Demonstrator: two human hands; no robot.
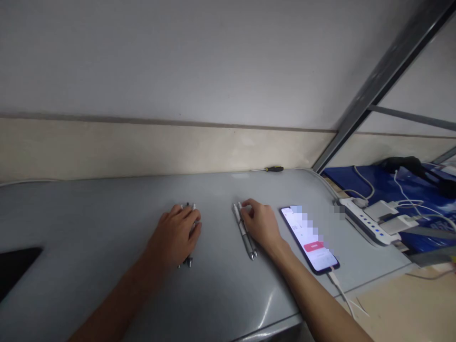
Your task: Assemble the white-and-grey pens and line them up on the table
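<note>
My left hand [178, 232] lies over a small bunch of pens [189, 261], palm down, with the fingers curled round them. Only the ends of these pens show above and below the hand, so their middles are hidden. To the right, two pens [244, 232] with white upper parts and grey grips lie side by side on the grey tabletop [217, 285]. My right hand [261, 223] rests at their right side, its thumb and fingers closed at the upper part of the nearer pen.
A lit phone [309, 237] with a charging cable lies right of my right forearm. Beyond it stands a white power strip [368, 223] with plugged-in chargers. A screwdriver [274, 169] lies against the wall. A dark flat object [17, 266] is at the left edge.
</note>
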